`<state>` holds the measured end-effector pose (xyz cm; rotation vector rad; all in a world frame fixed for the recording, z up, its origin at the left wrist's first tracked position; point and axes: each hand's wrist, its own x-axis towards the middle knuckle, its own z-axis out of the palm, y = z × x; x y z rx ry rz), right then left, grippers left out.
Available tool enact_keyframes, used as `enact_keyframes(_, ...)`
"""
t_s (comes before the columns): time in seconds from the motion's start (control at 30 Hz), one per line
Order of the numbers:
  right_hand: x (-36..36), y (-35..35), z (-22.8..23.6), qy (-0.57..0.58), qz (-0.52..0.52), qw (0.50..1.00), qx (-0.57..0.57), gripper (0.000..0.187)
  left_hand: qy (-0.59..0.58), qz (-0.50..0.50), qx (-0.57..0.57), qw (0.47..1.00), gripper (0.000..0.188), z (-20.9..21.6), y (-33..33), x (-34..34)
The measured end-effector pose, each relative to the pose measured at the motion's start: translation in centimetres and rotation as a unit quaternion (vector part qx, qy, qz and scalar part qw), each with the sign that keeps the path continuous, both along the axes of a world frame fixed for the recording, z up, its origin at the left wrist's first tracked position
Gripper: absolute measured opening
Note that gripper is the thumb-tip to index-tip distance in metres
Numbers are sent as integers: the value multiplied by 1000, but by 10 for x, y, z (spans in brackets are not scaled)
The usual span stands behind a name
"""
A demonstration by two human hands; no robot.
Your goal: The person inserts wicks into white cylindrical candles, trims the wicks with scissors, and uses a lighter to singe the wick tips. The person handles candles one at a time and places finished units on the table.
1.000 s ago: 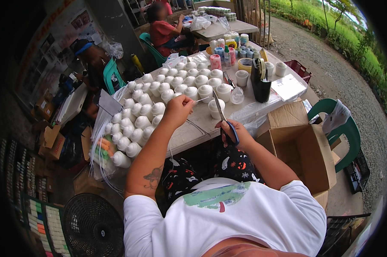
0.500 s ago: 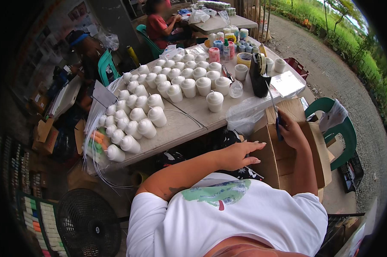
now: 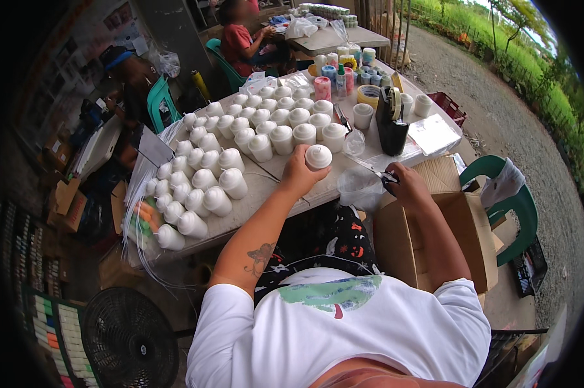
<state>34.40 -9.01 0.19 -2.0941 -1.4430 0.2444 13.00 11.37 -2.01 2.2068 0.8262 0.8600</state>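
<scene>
The left hand (image 3: 300, 171) curls around a white candle (image 3: 318, 156) near similar candles (image 3: 281, 140) on the table (image 3: 256, 196); the right hand (image 3: 405, 183) firmly grips scissors (image 3: 389, 178), blades toward the first.

A white, cup-shaped candle (image 3: 318, 158) with a stepped, domed top is held top-up at 1 o'clock from the view's centre, and near it, between its 3 and 4 o'clock, dark-handled scissors (image 3: 377, 172) point their slim blades toward 10 o'clock.

daylight from upper right; grass (image 3: 528, 68) bright, left wall (image 3: 78, 61) dim; fisheye edges bent, corners black.
</scene>
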Motion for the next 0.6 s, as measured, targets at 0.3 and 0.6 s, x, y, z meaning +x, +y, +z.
enact_keyframes(0.3,-50,65,-15,-59,106,975,184,16,-165,66,74,981,70,8,-45,-74)
enact_keyframes(0.6,19,182,68,-93,7,995,-45,20,-88,113,106,984,91,-36,-16,-104)
